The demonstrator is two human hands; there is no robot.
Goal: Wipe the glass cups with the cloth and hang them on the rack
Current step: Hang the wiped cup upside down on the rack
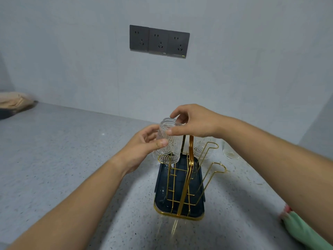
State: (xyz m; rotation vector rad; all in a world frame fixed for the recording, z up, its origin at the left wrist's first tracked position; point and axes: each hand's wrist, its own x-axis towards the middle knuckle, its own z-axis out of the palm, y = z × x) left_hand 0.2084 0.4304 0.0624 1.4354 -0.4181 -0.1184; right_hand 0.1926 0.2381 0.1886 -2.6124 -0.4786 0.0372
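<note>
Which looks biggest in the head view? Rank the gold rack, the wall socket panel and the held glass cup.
1. gold rack
2. wall socket panel
3. glass cup
The panel hangs farther away, so this ranks apparent size only.

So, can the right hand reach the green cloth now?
Probably yes: the green cloth lies uncovered nearby, but the right hand must first release the ribbed glass cup.

home kitchen | speckled countertop (54,150) | wall sockets (159,41)

Pale grey wall (72,51) (three dark sockets (159,41)) above speckled countertop (54,150).
</note>
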